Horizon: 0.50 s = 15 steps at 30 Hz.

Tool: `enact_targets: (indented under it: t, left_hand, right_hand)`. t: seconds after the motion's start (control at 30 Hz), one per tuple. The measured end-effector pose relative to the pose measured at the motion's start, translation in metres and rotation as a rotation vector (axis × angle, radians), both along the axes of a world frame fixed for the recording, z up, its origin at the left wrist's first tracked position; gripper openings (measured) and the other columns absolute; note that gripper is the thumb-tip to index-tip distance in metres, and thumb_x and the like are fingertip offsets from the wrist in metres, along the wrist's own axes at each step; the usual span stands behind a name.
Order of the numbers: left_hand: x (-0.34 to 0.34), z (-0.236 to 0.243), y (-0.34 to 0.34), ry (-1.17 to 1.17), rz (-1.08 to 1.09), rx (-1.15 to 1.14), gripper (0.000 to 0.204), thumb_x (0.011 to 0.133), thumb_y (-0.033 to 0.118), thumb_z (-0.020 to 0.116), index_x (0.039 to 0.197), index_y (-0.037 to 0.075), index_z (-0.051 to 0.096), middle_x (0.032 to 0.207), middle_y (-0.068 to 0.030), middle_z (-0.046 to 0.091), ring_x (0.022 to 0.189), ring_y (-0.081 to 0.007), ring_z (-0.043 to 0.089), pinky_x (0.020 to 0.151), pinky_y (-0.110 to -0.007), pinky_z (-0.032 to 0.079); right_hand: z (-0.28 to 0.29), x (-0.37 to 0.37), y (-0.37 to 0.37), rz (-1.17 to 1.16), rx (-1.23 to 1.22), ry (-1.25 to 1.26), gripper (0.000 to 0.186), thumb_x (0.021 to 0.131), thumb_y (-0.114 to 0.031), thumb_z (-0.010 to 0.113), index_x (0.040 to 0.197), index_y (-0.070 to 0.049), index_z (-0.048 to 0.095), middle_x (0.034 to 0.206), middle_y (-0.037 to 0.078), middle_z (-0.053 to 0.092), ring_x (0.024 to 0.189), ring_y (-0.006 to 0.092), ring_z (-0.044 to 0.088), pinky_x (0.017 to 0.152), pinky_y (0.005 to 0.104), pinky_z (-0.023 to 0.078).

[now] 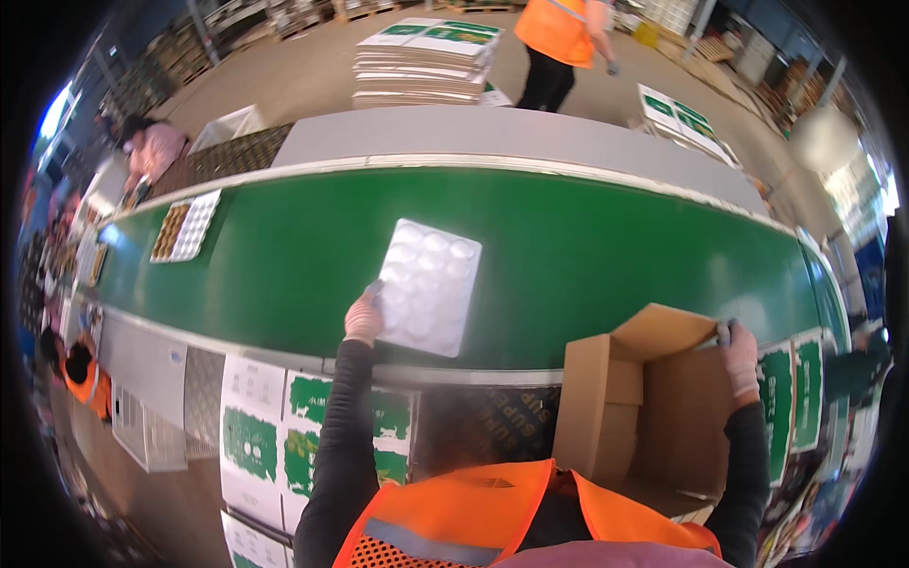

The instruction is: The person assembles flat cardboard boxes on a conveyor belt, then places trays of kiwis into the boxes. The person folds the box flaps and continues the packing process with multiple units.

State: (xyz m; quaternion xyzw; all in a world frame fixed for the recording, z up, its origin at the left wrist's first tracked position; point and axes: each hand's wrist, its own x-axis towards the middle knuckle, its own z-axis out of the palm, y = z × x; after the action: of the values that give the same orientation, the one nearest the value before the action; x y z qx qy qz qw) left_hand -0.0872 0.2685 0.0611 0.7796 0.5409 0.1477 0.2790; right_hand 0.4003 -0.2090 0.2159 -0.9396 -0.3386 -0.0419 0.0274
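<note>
My left hand, in a light glove with dark fingertips, grips the left edge of a white tray with rounded cups. The tray is over the green conveyor belt; I cannot tell whether it rests on the belt or is lifted. My right hand, gloved the same way, is closed on the upper right edge of a brown cardboard box. That box stands open at the belt's near side, right of my body. Its bottom is partly shaded.
Another tray with brown contents lies on the belt's far left. Flat printed cartons are stacked on my near left, with more cartons at right. Across the belt are a carton stack and a person in an orange vest.
</note>
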Motion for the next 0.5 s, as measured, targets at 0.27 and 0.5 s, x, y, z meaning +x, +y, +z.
enact_targets:
  t: [0.27, 0.5]
  left_hand:
    - [0.063, -0.057, 0.059, 0.011, 0.137, -0.242, 0.079, 0.073, 0.051, 0.07, 0.111, -0.016, 0.052, 0.11, -0.0333, 0.057, 0.1, -0.0401, 0.059, 0.087, -0.043, 0.047]
    - [0.08, -0.098, 0.08, -0.283, 0.023, -0.698, 0.048, 0.081, 0.028, 0.066, 0.11, -0.008, 0.056, 0.109, -0.0223, 0.059, 0.096, -0.0295, 0.057, 0.085, -0.043, 0.047]
  right_hand:
    - [0.032, -0.033, 0.028, -0.092, 0.037, 0.061, 0.036, 0.088, -0.039, 0.05, 0.09, -0.004, 0.059, 0.083, 0.02, 0.063, 0.084, 0.0391, 0.06, 0.075, 0.0466, 0.047]
    - [0.031, -0.03, 0.036, -0.089, 0.001, 0.103, 0.044, 0.089, -0.045, 0.049, 0.088, -0.003, 0.062, 0.078, 0.018, 0.065, 0.076, 0.0366, 0.062, 0.072, 0.0436, 0.05]
